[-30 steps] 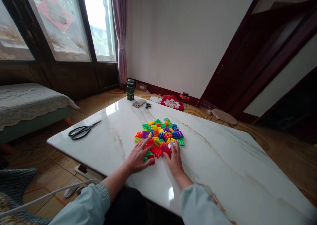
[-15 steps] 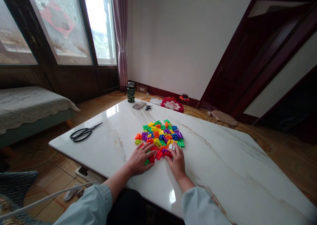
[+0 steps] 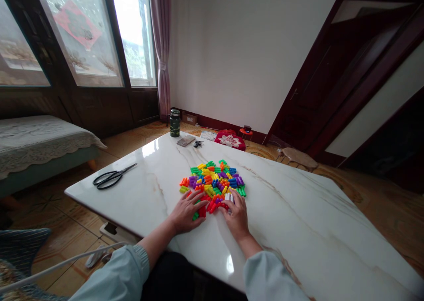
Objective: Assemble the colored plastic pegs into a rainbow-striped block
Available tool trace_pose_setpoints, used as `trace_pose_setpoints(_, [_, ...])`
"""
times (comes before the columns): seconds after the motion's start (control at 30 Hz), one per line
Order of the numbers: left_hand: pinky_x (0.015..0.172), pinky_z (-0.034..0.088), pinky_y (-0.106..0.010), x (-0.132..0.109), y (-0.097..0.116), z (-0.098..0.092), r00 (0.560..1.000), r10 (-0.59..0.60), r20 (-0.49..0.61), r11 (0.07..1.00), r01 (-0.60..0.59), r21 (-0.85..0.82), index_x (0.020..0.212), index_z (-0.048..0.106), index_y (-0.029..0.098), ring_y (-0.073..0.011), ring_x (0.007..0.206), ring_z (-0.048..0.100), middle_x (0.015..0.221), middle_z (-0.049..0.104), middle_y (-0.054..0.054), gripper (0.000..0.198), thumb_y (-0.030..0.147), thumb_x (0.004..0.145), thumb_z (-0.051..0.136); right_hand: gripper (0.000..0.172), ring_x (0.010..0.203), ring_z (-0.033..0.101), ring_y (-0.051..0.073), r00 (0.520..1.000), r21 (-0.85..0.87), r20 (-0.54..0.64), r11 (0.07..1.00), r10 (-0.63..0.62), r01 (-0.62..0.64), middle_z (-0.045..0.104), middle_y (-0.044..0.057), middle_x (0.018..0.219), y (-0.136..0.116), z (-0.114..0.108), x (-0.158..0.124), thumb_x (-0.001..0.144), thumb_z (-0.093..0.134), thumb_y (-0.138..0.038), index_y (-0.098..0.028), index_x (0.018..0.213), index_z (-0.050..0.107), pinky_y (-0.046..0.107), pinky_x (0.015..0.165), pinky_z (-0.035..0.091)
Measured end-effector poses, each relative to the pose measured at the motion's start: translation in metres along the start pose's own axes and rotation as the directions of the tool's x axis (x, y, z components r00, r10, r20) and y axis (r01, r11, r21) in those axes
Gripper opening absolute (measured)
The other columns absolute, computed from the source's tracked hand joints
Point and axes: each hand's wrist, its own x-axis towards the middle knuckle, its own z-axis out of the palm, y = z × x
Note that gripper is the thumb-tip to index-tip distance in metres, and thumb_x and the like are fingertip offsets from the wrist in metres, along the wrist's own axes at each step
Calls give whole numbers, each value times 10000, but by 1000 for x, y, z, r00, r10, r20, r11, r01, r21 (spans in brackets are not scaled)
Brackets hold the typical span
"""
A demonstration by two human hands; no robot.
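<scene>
A pile of small colourful plastic building pieces (image 3: 212, 181), ribbed like joined tubes, lies on the white marble-patterned table (image 3: 298, 230). My left hand (image 3: 188, 212) rests on the near left edge of the pile, fingers spread over red and green pieces, partly hiding them. At the near right edge, my right hand (image 3: 237, 216) curves around the pile with thumb and fingers apart. A white piece (image 3: 229, 197) lies beside its fingers, and red pieces (image 3: 212, 204) lie near its thumb. Neither hand lifts anything from the table.
Black-handled scissors (image 3: 112, 177) lie towards the table's left corner. At the far end stand a dark green camouflage bottle (image 3: 175, 123), a phone (image 3: 186, 140) and a set of keys (image 3: 198, 144). A cloth-covered bench (image 3: 46, 137) is at the left.
Both hands stay in nearly the same place on the pile. The whole view has shifted very slightly; no piece has visibly been picked up.
</scene>
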Motion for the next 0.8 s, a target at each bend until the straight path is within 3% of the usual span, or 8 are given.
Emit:
trace_pose_setpoints(0.17, [1094, 229, -532, 0, 1, -1, 1000, -3, -6, 1000, 3, -3, 1291, 519, 314, -304, 1319, 376, 1407, 470, -60, 537, 425, 770, 587, 112, 1166, 478, 268, 1000, 17, -5, 1000, -4, 4, 560, 92, 1237, -7, -7, 4, 792, 665, -311, -241, 865, 713, 476, 1004, 366])
trace_pose_setpoints(0.27, [1092, 232, -532, 0, 1, -1, 1000, -5, -2, 1000, 5, -1, 1289, 520, 312, -303, 1314, 382, 1406, 471, -62, 535, 435, 772, 584, 129, 1024, 553, 236, 1000, 63, 9, 998, 11, -12, 630, 78, 1084, -9, -10, 6, 811, 649, -309, -241, 904, 707, 423, 931, 423])
trace_pose_setpoints(0.43, [1092, 227, -530, 0, 0, 0, 1000, -4, 5, 1000, 4, 5, 1298, 512, 310, -300, 1319, 375, 1406, 469, -66, 542, 441, 776, 580, 169, 893, 604, 182, 998, 291, 54, 955, 41, -55, 659, 56, 920, -13, -16, 11, 880, 545, -272, -231, 974, 679, 325, 829, 483])
trace_pose_setpoints(0.53, [1091, 230, -526, 0, -1, 1, 1000, -3, 0, 1000, 3, 1, 1295, 514, 315, -301, 1319, 373, 1408, 467, -61, 542, 450, 775, 583, 213, 910, 615, 168, 979, 378, 202, 925, -38, -43, 664, 38, 937, -15, -20, 11, 844, 531, -162, -245, 967, 684, 298, 819, 494])
trace_pose_setpoints(0.67, [1090, 230, -524, 0, 0, 0, 1000, -7, 5, 1000, 7, -1, 1289, 518, 312, -297, 1317, 378, 1409, 466, -64, 527, 446, 782, 573, 348, 940, 619, 152, 874, 369, 454, 929, -174, -7, 685, -19, 979, -11, -22, 6, 703, 510, -14, -277, 801, 716, 275, 818, 495])
trace_pose_setpoints(0.8, [1090, 232, -525, 0, 0, -1, 1000, -8, -4, 1000, 8, -12, 1291, 516, 317, -302, 1317, 377, 1409, 466, -62, 532, 440, 777, 579, 455, 1062, 589, 165, 882, 325, 458, 944, -108, -53, 643, -19, 1161, -6, -26, 6, 645, 431, 4, -275, 862, 716, 302, 879, 480])
